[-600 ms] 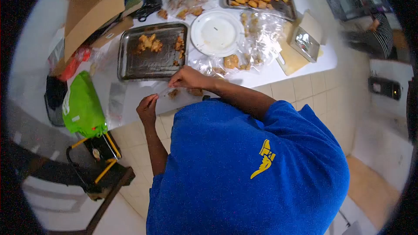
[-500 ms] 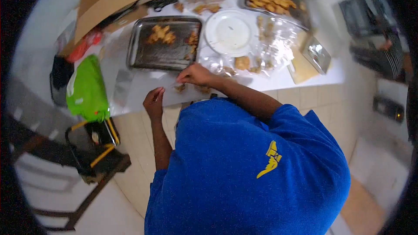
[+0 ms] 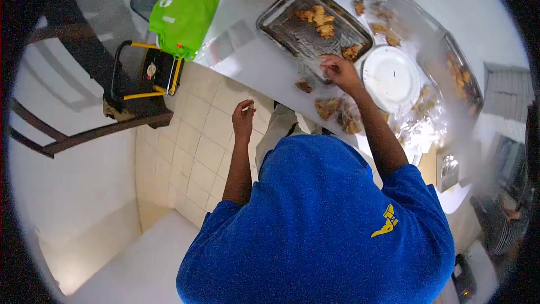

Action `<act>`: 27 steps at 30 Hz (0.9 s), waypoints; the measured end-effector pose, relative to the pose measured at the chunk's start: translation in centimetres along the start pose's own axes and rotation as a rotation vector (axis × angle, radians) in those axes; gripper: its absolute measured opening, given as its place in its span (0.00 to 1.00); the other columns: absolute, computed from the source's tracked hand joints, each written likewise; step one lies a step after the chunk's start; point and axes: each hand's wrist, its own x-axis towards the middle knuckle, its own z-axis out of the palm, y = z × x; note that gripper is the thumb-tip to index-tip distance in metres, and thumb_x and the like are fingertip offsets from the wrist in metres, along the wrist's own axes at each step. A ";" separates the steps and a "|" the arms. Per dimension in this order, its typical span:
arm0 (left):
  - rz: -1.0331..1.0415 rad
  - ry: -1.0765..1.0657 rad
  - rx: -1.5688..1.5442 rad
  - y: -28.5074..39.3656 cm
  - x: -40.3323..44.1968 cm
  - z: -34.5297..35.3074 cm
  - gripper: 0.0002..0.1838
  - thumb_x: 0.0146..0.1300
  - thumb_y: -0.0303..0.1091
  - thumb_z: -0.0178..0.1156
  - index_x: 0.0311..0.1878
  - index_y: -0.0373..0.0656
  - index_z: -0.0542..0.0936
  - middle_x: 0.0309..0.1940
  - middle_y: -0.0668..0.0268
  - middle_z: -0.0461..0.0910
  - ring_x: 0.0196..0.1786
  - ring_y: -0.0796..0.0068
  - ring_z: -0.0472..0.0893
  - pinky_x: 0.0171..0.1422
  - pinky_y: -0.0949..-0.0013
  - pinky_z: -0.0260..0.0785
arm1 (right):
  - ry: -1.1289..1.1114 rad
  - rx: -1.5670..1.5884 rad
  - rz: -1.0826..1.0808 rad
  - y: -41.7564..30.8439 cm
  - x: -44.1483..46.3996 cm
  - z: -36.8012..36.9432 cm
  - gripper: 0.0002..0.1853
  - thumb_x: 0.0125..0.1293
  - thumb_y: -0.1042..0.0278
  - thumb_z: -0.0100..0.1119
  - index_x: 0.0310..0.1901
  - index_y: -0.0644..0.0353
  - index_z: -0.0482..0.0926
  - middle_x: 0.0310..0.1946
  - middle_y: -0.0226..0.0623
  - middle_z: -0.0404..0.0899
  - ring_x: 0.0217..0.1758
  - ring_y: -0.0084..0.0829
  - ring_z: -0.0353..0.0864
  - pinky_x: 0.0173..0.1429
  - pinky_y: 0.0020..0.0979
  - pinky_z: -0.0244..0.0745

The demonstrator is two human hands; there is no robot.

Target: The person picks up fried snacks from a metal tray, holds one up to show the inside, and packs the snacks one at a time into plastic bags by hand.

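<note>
My right hand (image 3: 341,73) is closed at the near edge of the dark metal tray (image 3: 281,29), with its fingers on a clear plastic bag (image 3: 313,67). A brown food piece (image 3: 304,85) shows at the bag's lower end, on the white table. My left hand (image 3: 243,118) is off the table edge, over the tiled floor, its fingertips pressed together; whatever they hold is too small to make out. Golden-brown pieces (image 3: 322,21) lie in the tray. More bagged pieces (image 3: 328,108) sit near the table edge, below my right hand.
A white plate (image 3: 390,79) stands right of the tray, beside shiny plastic bags (image 3: 422,126). A second tray (image 3: 475,98) is at the right. A green bag (image 3: 188,17) and a black-and-yellow frame (image 3: 147,70) are at the left. Another person (image 3: 503,231) is at the far right.
The view has turned and shifted, so the table now slants down to the right. My left hand has moved away from my right hand and off the table edge.
</note>
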 end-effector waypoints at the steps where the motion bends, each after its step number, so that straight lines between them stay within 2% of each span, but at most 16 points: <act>1: -0.055 0.034 -0.030 -0.3 -0.2 -0.2 0.11 0.63 0.35 0.58 0.47 0.42 0.76 0.40 0.67 0.78 0.37 0.76 0.78 0.40 0.74 0.70 | 0.012 0.013 -0.020 0.6 -0.2 -0.3 0.13 0.60 0.72 0.59 0.47 0.59 0.77 0.44 0.36 0.80 0.43 0.27 0.79 0.49 0.27 0.74; 2: -0.072 0.069 -0.032 -0.7 0.0 -0.4 0.11 0.63 0.34 0.58 0.47 0.42 0.76 0.40 0.68 0.77 0.37 0.77 0.78 0.39 0.74 0.70 | 0.024 0.027 -0.035 1.3 -0.7 -0.6 0.14 0.61 0.73 0.58 0.50 0.60 0.75 0.43 0.35 0.80 0.41 0.23 0.79 0.47 0.25 0.74; 4: -0.106 0.128 -0.035 -1.3 1.5 -1.1 0.11 0.63 0.33 0.58 0.47 0.43 0.76 0.40 0.68 0.77 0.37 0.77 0.78 0.39 0.74 0.70 | 0.043 -0.014 0.035 0.5 -1.9 -1.5 0.14 0.61 0.73 0.58 0.49 0.60 0.75 0.44 0.35 0.80 0.41 0.23 0.78 0.46 0.25 0.74; 7: -0.021 0.236 -0.090 -2.1 5.9 -2.7 0.11 0.61 0.30 0.58 0.47 0.43 0.76 0.40 0.68 0.77 0.38 0.73 0.78 0.41 0.71 0.71 | 0.102 -0.075 0.206 -1.2 -3.2 -2.3 0.13 0.60 0.75 0.59 0.48 0.59 0.75 0.46 0.36 0.79 0.46 0.27 0.78 0.47 0.28 0.75; 8: 0.103 0.282 -0.109 -4.8 9.7 -4.1 0.10 0.61 0.32 0.58 0.46 0.42 0.76 0.39 0.67 0.78 0.38 0.74 0.77 0.41 0.71 0.71 | 0.128 -0.098 0.274 -1.9 -3.3 -2.3 0.13 0.59 0.75 0.60 0.47 0.59 0.75 0.47 0.37 0.79 0.49 0.29 0.78 0.48 0.29 0.76; 10: 0.297 0.493 0.310 -3.2 13.0 -4.8 0.09 0.59 0.32 0.59 0.43 0.41 0.77 0.40 0.62 0.77 0.39 0.70 0.76 0.41 0.67 0.70 | 0.276 -0.064 0.182 -3.4 -3.9 -1.7 0.12 0.61 0.75 0.59 0.46 0.58 0.76 0.44 0.36 0.79 0.47 0.27 0.78 0.47 0.28 0.76; 11: 0.203 0.519 0.344 -2.8 15.2 -5.4 0.10 0.58 0.33 0.60 0.42 0.40 0.77 0.40 0.60 0.77 0.41 0.66 0.76 0.43 0.64 0.70 | 0.353 -0.053 0.136 -4.0 -4.0 -1.4 0.11 0.61 0.74 0.58 0.46 0.58 0.77 0.43 0.35 0.80 0.46 0.26 0.78 0.46 0.28 0.76; 12: 0.216 0.573 0.282 -2.8 17.5 -5.8 0.10 0.58 0.33 0.60 0.41 0.40 0.77 0.39 0.58 0.77 0.42 0.62 0.76 0.45 0.63 0.70 | 0.413 -0.102 0.090 -3.7 -3.9 -0.9 0.09 0.63 0.75 0.55 0.45 0.57 0.78 0.39 0.35 0.80 0.44 0.26 0.78 0.44 0.26 0.75; 13: 0.325 0.574 0.386 -3.6 19.9 -6.6 0.14 0.58 0.38 0.61 0.43 0.39 0.77 0.41 0.56 0.77 0.44 0.59 0.76 0.48 0.61 0.70 | 0.463 -0.124 0.069 -5.1 -3.5 0.0 0.10 0.61 0.79 0.53 0.43 0.59 0.79 0.38 0.36 0.80 0.42 0.26 0.79 0.44 0.27 0.75; 15: 0.185 0.525 0.598 -3.7 24.1 -7.2 0.19 0.55 0.46 0.62 0.44 0.41 0.78 0.44 0.56 0.77 0.48 0.58 0.76 0.50 0.56 0.70 | 0.433 -0.087 0.099 -6.3 -2.9 2.2 0.11 0.58 0.81 0.52 0.42 0.60 0.79 0.37 0.36 0.80 0.41 0.29 0.79 0.45 0.29 0.74; 18: -0.120 0.337 0.771 0.6 24.6 -7.6 0.20 0.52 0.51 0.62 0.41 0.46 0.80 0.44 0.57 0.78 0.49 0.58 0.76 0.51 0.54 0.69 | 0.124 0.057 -0.046 -7.5 -1.9 8.0 0.11 0.59 0.79 0.53 0.43 0.60 0.79 0.38 0.37 0.80 0.41 0.31 0.79 0.48 0.31 0.73; 19: -0.115 0.224 0.860 0.5 25.9 -7.8 0.19 0.51 0.51 0.62 0.40 0.47 0.80 0.43 0.58 0.79 0.49 0.59 0.77 0.51 0.54 0.68 | -0.010 0.129 -0.103 -8.3 -1.5 10.0 0.11 0.59 0.78 0.53 0.43 0.60 0.79 0.38 0.38 0.80 0.42 0.32 0.79 0.49 0.31 0.73; 21: -0.107 0.000 1.043 -1.0 29.1 -8.8 0.17 0.50 0.50 0.63 0.38 0.49 0.81 0.40 0.60 0.80 0.48 0.59 0.77 0.51 0.53 0.68 | -0.125 0.156 -0.104 -9.9 -0.9 13.5 0.11 0.61 0.77 0.53 0.44 0.61 0.79 0.40 0.39 0.80 0.43 0.34 0.79 0.48 0.32 0.74; 24: 0.156 0.207 1.083 -3.5 29.5 -8.9 0.14 0.52 0.49 0.62 0.35 0.50 0.81 0.36 0.62 0.80 0.45 0.61 0.78 0.50 0.54 0.67 | -0.052 0.220 -0.005 -10.4 -0.8 17.6 0.11 0.61 0.77 0.53 0.45 0.61 0.78 0.42 0.39 0.79 0.44 0.33 0.79 0.48 0.32 0.74; 27: 0.325 0.277 1.121 1.0 26.2 -8.9 0.09 0.56 0.42 0.61 0.34 0.47 0.79 0.35 0.62 0.80 0.41 0.61 0.78 0.47 0.56 0.68 | -0.004 0.256 0.133 -10.7 -1.9 17.7 0.11 0.61 0.75 0.55 0.45 0.61 0.78 0.42 0.38 0.79 0.45 0.31 0.79 0.50 0.30 0.74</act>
